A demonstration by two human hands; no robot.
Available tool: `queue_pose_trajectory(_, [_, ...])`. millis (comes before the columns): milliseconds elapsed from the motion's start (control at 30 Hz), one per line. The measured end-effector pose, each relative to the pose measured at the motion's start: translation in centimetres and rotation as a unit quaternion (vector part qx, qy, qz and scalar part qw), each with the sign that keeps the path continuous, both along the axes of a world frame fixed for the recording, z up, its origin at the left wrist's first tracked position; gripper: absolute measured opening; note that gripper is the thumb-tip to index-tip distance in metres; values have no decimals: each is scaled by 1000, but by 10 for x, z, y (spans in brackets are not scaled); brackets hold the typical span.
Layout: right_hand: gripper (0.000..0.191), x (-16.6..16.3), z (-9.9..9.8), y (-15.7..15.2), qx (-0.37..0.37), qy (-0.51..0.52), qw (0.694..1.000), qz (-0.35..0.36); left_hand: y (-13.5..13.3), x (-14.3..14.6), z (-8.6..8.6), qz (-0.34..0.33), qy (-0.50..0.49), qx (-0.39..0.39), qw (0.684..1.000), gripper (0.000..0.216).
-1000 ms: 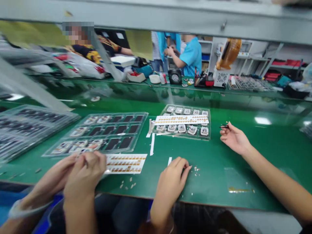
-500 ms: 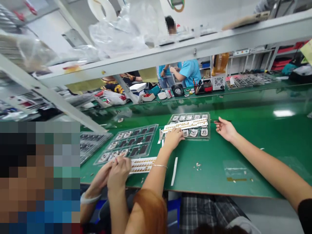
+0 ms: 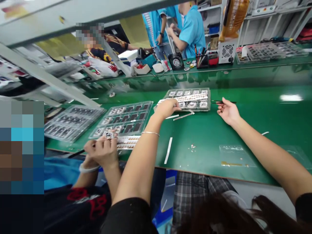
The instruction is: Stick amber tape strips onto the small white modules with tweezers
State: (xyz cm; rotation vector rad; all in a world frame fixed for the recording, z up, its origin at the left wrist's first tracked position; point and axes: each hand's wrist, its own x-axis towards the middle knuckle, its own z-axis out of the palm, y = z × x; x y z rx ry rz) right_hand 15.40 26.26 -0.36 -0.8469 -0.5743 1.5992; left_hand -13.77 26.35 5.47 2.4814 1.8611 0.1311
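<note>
My left hand (image 3: 168, 108), with a thin bracelet at the wrist, curls its fingers on the left end of a white sheet with rows of small gold-brown pieces (image 3: 195, 97). The sheet lies across a clear plastic tray (image 3: 207, 108) that holds white-framed parts in rows. Right of the tray, my right hand (image 3: 228, 111) pinches slim black tweezers (image 3: 216, 102), their tip pointing left toward the tray. Thin white strips (image 3: 183, 116) lie just below the tray. Curled fingers partly hide what my left hand grips.
To the left, a co-worker's hands (image 3: 103, 150) hold a small part and a dark tool by another tray (image 3: 143, 118) and sheet. A stack of trays (image 3: 73, 122) is beyond. Scraps (image 3: 193, 148) and a clear film (image 3: 234, 152) lie in front. A shelf post (image 3: 48, 76) slants at left.
The view has tilted down and closer. My left hand stays at the sheet, and the tweezers remain in my right. The co-worker's hands have shifted, showing a small part and a dark tool.
</note>
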Motion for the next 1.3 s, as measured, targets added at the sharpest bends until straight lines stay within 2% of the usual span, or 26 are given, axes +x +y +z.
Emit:
queue_pose_trajectory(167, [35, 2, -5, 2, 26, -26, 999, 3, 5, 6, 13, 15, -4, 0, 1000, 13])
queue_pose_trajectory(267, [34, 4, -7, 4, 37, -22, 999, 2, -6, 12, 15, 19, 13, -8, 1000, 15])
queue_pose_trajectory(367, [29, 5, -7, 5, 39, -19, 999, -2, -33, 22, 7, 15, 43, -20, 999, 15])
queue_pose_trajectory(500, [27, 5, -3, 2, 37, -14, 999, -1, -72, 38, -12, 53, 59, -2, 997, 15])
queue_pose_trajectory(700, [24, 6, 6, -3, -9, 5, 1000, -27, -108, 51, -26, 98, 45, 39, 993, 19])
queue_pose_trajectory(800, [26, 3, 20, -8, -2, -10, 1000, -29, -150, 55, -35, 108, -17, 98, 989, 31])
queue_pose_trajectory(867, [23, -4, 35, -18, 23, -34, 999, -15, -186, 53, -49, 129, -117, 190, 966, 29])
queue_pose_trajectory(933, [13, -17, 51, -34, 60, -75, 995, 18, -220, 45, -70, 208, -188, 279, 919, 23])
queue_pose_trajectory(967, [7, -26, 58, -45, 79, -99, 991, 46, -233, 40, -80, 262, -192, 302, 896, 23])
queue_pose_trajectory(1000, [9, -36, 63, -57, 93, -121, 985, 78, -243, 33, -90, 309, -181, 306, 882, 25])
queue_pose_trajectory(1067, [24, -60, 67, -80, 101, -153, 969, 165, -255, 18, -105, 370, -140, 282, 874, 33])
queue_pose_trajectory(1167, [34, -101, 59, -107, 51, -174, 942, 284, -257, -5, -113, 395, -108, 263, 874, 37])
queue_pose_trajectory(1300, [29, -155, 38, -116, -18, -184, 921, 343, -256, -19, -119, 376, -150, 325, 855, 32])
